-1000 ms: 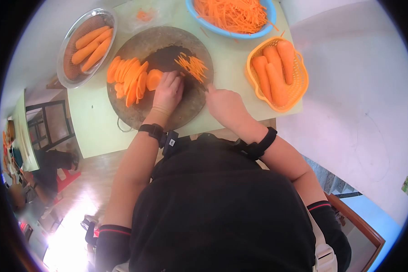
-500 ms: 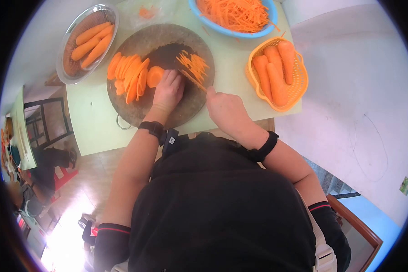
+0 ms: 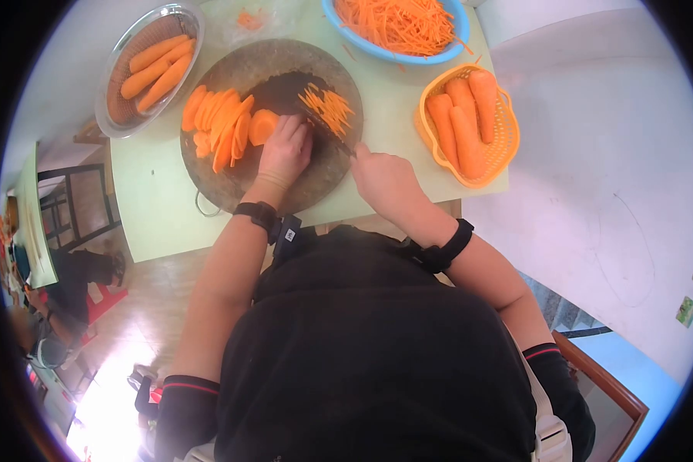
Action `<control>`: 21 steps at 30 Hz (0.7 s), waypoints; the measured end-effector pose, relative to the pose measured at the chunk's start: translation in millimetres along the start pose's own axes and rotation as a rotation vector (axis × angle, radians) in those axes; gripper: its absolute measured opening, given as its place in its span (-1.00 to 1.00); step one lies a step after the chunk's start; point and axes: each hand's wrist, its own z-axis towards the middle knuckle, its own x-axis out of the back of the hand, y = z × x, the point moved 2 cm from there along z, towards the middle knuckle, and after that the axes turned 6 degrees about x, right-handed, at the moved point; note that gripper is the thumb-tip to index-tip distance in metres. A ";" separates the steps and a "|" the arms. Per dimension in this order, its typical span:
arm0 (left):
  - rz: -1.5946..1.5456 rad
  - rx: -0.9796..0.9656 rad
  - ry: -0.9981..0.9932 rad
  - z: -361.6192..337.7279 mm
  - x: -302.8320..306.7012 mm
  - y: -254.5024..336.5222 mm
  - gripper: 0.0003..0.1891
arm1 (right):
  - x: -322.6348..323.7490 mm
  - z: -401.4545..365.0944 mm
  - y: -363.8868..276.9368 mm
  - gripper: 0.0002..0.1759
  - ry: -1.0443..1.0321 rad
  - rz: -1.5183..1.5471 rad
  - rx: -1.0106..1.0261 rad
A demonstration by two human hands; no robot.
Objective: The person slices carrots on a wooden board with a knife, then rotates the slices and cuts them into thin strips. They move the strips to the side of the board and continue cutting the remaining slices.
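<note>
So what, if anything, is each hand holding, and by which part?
The right hand grips a knife by its handle end. The left hand is down at the chopping board; what it may hold is hidden.

Knife blade in the right hand now dark, instead of orange as half a second ago

A plain black top is worn, its broad front crossed by a faint horizontal line and filling the lower centre of the frame. Its short black sleeves are each edged with a thin red stripe. Each wrist is circled by a dark band; beside the left one, a small black box is marked with a white label, too small to be read. At lower right, a pale strap is fitted with a chunky off-white buckle.
</note>
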 end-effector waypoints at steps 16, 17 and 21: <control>-0.010 -0.005 0.000 -1.3 -0.7 -3.0 -0.81 | -10.2 12.3 -0.2 -0.85 0.008 -0.020 -0.011; -0.020 -0.006 0.004 -0.9 -0.7 -3.0 -0.82 | -8.7 11.5 0.8 -0.85 0.011 -0.020 -0.011; -0.037 0.000 0.016 -0.2 1.1 -0.8 -0.82 | -1.0 4.7 4.4 -0.80 0.016 0.049 -0.041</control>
